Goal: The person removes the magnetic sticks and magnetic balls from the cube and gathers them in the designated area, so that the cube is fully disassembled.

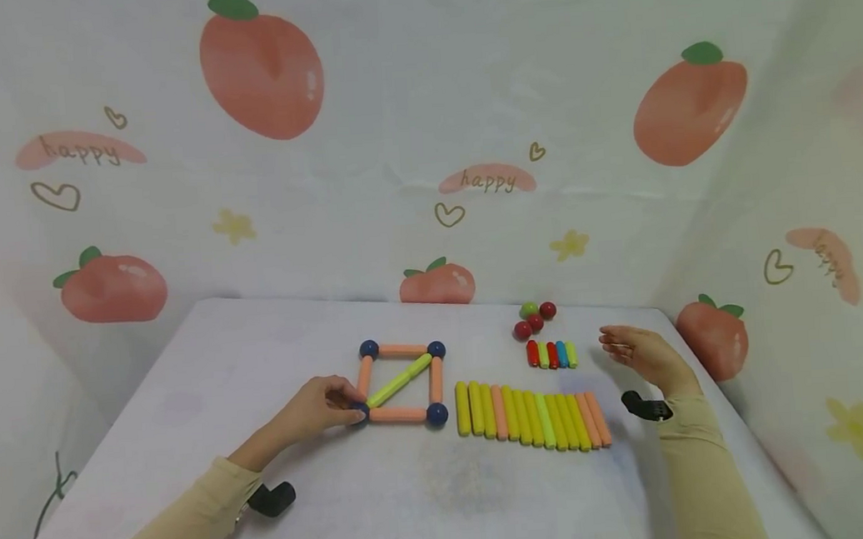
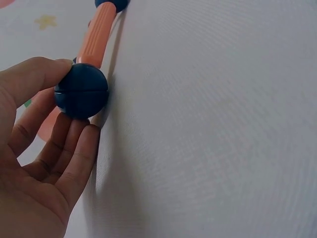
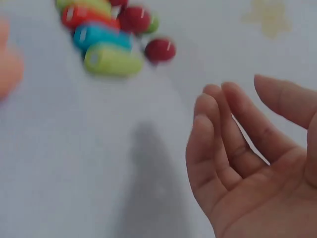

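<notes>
A square of salmon-coloured rods [image 1: 399, 414] joined by dark blue balls [image 1: 437, 414] lies on the table, crossed by a yellow-green diagonal rod [image 1: 400, 380]. My left hand [image 1: 321, 407] pinches the near-left blue ball [image 2: 81, 91] between thumb and fingers; in the left wrist view a salmon rod [image 2: 98, 34] runs on from that ball. My right hand [image 1: 644, 356] hovers at the right with nothing in it, its fingers loosely bent. Close to it are several short coloured rods [image 1: 552, 355], seen blurred in the right wrist view, where the nearest is a yellow-green rod [image 3: 113, 60].
A row of long yellow, green and salmon rods [image 1: 524, 416] lies right of the square. Red balls [image 1: 522, 331] and a green ball [image 1: 529, 309] sit behind the short rods. A fruit-patterned cloth [image 1: 365, 182] hangs behind the white table [image 1: 388, 506].
</notes>
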Demonstrator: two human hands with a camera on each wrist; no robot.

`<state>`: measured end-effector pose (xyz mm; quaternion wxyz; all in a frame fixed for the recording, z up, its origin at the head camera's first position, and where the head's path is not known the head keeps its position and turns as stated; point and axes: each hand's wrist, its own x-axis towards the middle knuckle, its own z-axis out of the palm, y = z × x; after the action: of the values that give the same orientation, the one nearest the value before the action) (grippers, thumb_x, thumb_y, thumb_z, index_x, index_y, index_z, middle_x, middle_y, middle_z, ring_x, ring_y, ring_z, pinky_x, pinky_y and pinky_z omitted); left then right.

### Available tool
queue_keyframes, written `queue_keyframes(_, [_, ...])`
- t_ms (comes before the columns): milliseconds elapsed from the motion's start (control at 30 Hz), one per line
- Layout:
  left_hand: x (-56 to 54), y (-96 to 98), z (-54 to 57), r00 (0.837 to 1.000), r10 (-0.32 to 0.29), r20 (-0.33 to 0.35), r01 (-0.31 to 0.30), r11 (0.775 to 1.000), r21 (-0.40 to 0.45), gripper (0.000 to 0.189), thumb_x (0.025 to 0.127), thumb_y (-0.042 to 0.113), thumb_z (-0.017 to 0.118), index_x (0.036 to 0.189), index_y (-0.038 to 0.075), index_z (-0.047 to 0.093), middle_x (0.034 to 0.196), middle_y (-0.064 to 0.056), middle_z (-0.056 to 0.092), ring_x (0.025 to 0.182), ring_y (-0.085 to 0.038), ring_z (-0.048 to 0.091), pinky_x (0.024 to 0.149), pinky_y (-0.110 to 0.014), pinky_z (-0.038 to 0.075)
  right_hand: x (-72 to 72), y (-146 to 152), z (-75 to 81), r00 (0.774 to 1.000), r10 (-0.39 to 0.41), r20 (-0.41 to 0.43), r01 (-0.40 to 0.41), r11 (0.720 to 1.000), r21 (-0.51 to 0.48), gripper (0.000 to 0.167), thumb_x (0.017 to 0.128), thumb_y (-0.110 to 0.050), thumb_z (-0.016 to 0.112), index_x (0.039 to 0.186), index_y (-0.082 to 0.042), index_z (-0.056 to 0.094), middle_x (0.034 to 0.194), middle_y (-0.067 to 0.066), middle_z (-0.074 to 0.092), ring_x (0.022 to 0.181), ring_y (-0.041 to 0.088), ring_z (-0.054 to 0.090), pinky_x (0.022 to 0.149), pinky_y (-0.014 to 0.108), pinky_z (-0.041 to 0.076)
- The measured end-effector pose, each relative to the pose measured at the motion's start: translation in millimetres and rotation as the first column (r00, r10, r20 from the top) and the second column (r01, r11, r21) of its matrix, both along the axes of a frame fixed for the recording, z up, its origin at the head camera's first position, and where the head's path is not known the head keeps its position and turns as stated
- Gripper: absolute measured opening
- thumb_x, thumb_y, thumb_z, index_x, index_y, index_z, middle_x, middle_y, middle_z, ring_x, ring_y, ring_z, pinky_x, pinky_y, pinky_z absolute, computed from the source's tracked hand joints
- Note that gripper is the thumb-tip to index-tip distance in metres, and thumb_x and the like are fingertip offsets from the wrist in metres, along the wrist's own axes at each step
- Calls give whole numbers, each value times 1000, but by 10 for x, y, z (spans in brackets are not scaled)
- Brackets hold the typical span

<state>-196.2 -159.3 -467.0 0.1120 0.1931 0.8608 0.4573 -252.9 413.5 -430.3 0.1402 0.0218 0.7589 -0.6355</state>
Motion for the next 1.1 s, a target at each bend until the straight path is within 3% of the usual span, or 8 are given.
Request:
queue_keyframes(67, [3, 1, 9, 1000, -6, -2, 6, 1000, 4, 24, 84, 17, 79, 102, 5, 70, 99, -8, 69, 86, -12, 61, 71, -19, 52, 3, 116, -125, 998, 26, 49, -24, 999, -34, 54, 108, -26, 39, 149, 7, 30, 108, -15, 63, 100, -1, 61, 89, 14, 52])
queue_keyframes(167, [10, 7, -2, 1000, -3, 7, 3, 1000, 11, 24, 84, 17, 78, 102, 5, 70, 99, -8, 69, 86, -11, 61, 72, -19, 52, 25, 233, -269, 994, 5, 107, 15, 982, -187, 37, 108, -22, 39, 138, -2, 47, 107, -10, 66, 99, 1, 64, 89, 16, 53])
queue_keyframes(233, [17, 8, -13, 1000, 0, 8, 0, 1000, 11, 23, 84, 17, 78, 103, 5, 70, 98, -8, 69, 86, -10, 61, 72, -19, 53, 42, 281, -327, 992, -8, 125, 47, 948, -316, 28, 108, -20, 38, 123, -8, 59, 106, -6, 69, 99, 4, 67, 90, 18, 55])
queue_keyframes(333, [26, -1, -24, 1000, 2, 8, -2, 1000, 7, 23, 85, 18, 78, 103, 6, 69, 98, -7, 68, 86, -10, 61, 73, -20, 53, 52, 314, -367, 988, -32, 152, 100, 879, -465, 29, 107, -18, 39, 106, -12, 67, 104, 0, 72, 97, 9, 70, 89, 23, 57])
queue_keyframes(600, [-8, -19, -13, 999, -42, 4, 42, 999, 9, 26, 87, 22, 76, 107, 7, 67, 98, -6, 68, 85, -11, 60, 71, -20, 52, 92, 308, -368, 968, -133, 214, 235, 783, -576, 26, 106, -19, 44, 104, -10, 68, 101, 2, 72, 95, 12, 70, 89, 25, 57])
queue_keyframes(700, [-23, -46, -7, 997, -71, 24, 71, 997, 7, 31, 86, 23, 78, 109, 6, 66, 99, -7, 67, 87, -12, 59, 73, -20, 52, 97, 269, -365, 967, -143, 212, 242, 781, -576, 26, 106, -18, 44, 104, -10, 69, 100, 3, 71, 95, 11, 70, 89, 24, 57])
queue_keyframes(900, [-109, -81, -6, 991, -85, 101, 87, 996, -14, 37, 83, 23, 80, 113, 8, 64, 103, -7, 66, 93, -14, 60, 79, -19, 53, 99, 232, -312, 966, -173, 190, 248, 823, -511, 22, 105, -19, 47, 102, -11, 68, 98, 1, 72, 92, 10, 70, 85, 22, 58])
queue_keyframes(1100, [-175, -94, -34, 983, -57, 173, 55, 998, 15, 35, 83, 23, 80, 111, 8, 65, 103, -7, 65, 92, -16, 60, 78, -22, 52, 121, 234, -284, 958, -191, 213, 278, 804, -526, 22, 104, -19, 49, 103, -11, 68, 98, 2, 71, 93, 10, 70, 85, 22, 58])
